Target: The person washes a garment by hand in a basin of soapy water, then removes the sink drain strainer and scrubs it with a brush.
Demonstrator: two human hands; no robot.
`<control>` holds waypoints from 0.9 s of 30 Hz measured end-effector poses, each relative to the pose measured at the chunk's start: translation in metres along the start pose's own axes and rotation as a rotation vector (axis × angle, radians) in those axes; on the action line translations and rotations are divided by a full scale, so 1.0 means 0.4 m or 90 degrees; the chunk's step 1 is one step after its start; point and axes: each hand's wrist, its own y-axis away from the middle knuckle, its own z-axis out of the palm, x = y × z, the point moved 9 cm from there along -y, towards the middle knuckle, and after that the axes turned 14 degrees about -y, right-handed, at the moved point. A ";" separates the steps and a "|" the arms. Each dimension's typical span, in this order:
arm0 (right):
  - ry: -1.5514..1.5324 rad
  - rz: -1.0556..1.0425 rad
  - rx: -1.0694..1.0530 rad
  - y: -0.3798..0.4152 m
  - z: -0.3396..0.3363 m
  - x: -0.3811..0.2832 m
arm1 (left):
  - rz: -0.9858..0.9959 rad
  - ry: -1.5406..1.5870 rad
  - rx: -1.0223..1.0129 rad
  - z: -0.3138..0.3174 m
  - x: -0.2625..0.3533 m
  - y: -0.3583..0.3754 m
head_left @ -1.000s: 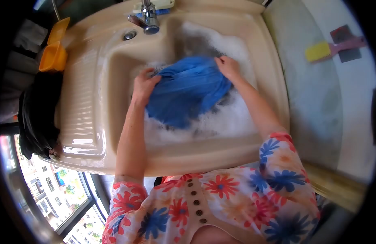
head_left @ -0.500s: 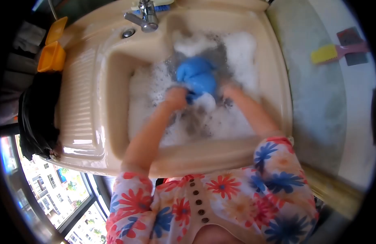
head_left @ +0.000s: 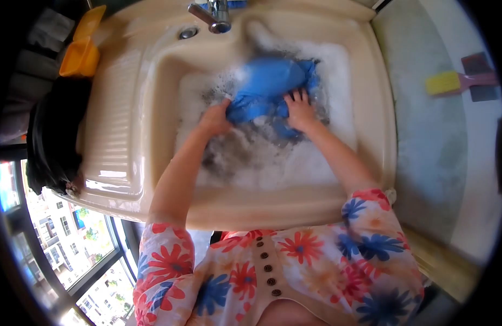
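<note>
A blue cloth (head_left: 272, 76) lies puffed up in soapy water inside the beige sink (head_left: 251, 209). At its left edge, my left hand (head_left: 216, 117) has its fingers closed on the fabric. My right hand (head_left: 301, 111) rests on the cloth's lower right part, fingers spread and pointing away from me. White foam surrounds the cloth, and some of its lower folds are under the water.
A chrome faucet (head_left: 217, 19) stands behind the basin. Left is a ribbed drainboard (head_left: 112, 119), with an orange container (head_left: 80, 57) and black cloth (head_left: 55, 136) beyond it. A yellow and pink brush (head_left: 443, 83) lies on the right ledge.
The blue cloth has spread wider and shifted toward the back of the sink. My left hand has moved left and up. My right hand has come onto the cloth, its fingers now visible.
</note>
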 end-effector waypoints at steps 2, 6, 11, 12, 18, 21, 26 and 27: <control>-0.030 0.015 -0.085 -0.051 0.033 0.077 | 0.014 0.030 -0.022 -0.018 -0.005 0.007; -0.240 -0.022 -0.185 -0.064 -0.098 0.077 | 0.023 0.350 -0.018 -0.027 -0.117 -0.032; -0.431 -0.144 -0.163 -0.002 -0.316 -0.009 | 0.012 0.278 0.069 -0.152 -0.041 0.051; -0.508 -0.158 -0.140 0.001 -0.343 -0.008 | 0.025 0.291 0.065 -0.154 -0.023 0.056; -0.796 -0.058 -0.037 0.011 -0.438 0.068 | 0.081 0.257 -0.032 -0.229 -0.018 0.064; -0.690 0.020 -0.050 0.000 -0.425 0.103 | 0.041 0.380 0.017 -0.269 -0.056 0.038; -0.464 -0.100 0.009 -0.042 -0.211 0.055 | 0.052 0.376 0.020 -0.100 0.058 -0.027; -0.431 -0.010 -0.066 -0.024 -0.124 0.024 | 0.075 0.234 0.020 -0.057 0.093 -0.033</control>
